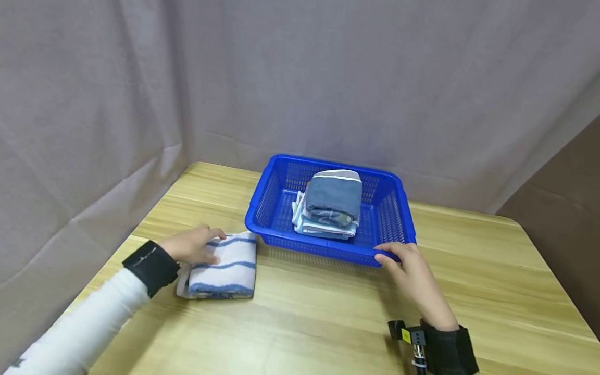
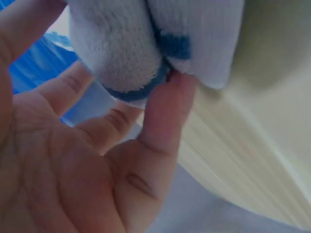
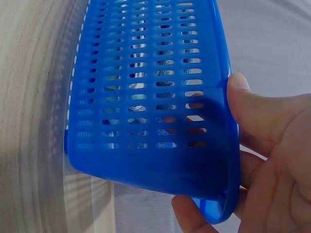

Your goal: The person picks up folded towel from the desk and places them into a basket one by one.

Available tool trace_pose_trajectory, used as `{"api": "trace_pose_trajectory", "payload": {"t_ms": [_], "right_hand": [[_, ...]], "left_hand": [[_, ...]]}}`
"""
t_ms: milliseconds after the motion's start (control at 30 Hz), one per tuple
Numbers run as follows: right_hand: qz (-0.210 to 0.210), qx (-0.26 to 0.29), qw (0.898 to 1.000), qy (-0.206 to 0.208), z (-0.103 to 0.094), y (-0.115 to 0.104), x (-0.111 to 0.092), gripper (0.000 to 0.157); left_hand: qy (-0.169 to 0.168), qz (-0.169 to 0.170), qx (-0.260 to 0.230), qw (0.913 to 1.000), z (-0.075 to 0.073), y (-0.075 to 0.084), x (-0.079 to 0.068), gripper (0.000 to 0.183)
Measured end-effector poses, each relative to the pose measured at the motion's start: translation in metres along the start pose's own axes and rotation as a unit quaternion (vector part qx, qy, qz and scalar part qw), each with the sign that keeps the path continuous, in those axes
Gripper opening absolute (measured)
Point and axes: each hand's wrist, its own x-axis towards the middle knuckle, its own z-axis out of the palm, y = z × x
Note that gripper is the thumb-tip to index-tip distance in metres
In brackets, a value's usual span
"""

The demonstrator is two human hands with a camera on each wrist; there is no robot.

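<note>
A folded white towel with blue stripes [image 1: 229, 271] lies on the table at the left. My left hand [image 1: 191, 246] is at its left side, fingers over the top; in the left wrist view the thumb [image 2: 167, 111] tucks in at the fold and pinches the towel's edge [image 2: 116, 53]. My right hand [image 1: 412, 273] grips the front right corner of a blue plastic basket [image 1: 319, 246]. In the right wrist view its thumb [image 3: 243, 94] presses the rim from outside, with other fingers behind the rim. Inside the basket sits a stack of folded towels, a grey-blue one [image 1: 334, 195] on top.
The wooden table [image 1: 300, 328] ends at a grey cloth backdrop [image 1: 337, 83] behind and to the left. The basket stands near the back edge, its front left corner close to the striped towel. A brown surface [image 1: 572, 192] is at the far right.
</note>
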Motion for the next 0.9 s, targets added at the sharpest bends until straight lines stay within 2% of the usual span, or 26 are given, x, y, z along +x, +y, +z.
{"api": "trace_pose_trajectory", "payload": {"t_ms": [100,200,367,567,733,900], "right_hand": [[0.007,0.002,1.000,-0.003,-0.001,0.001,0.000,0.024],[0.014,0.007,1.000,-0.002,-0.002,0.002,-0.001,0.024],[0.017,0.009,1.000,-0.004,-0.003,0.003,-0.001,0.026],[0.011,0.012,1.000,-0.008,-0.002,0.000,0.001,0.027],[0.008,0.008,1.000,-0.009,-0.002,-0.002,0.000,0.027],[0.007,0.011,1.000,-0.012,-0.003,-0.001,-0.002,0.027]], "left_hand": [[0.006,0.024,0.006,0.9997,0.017,0.032,-0.018,0.055],[0.009,0.053,0.003,0.9986,0.033,0.061,-0.027,0.055],[-0.002,0.083,0.002,0.9966,0.056,0.107,-0.026,0.057],[-0.012,0.114,0.016,0.9933,0.077,0.159,-0.021,0.057],[-0.009,0.120,0.027,0.9924,0.088,0.184,-0.015,0.057],[-0.009,0.121,-0.003,0.9925,0.092,0.185,-0.014,0.055]]}}
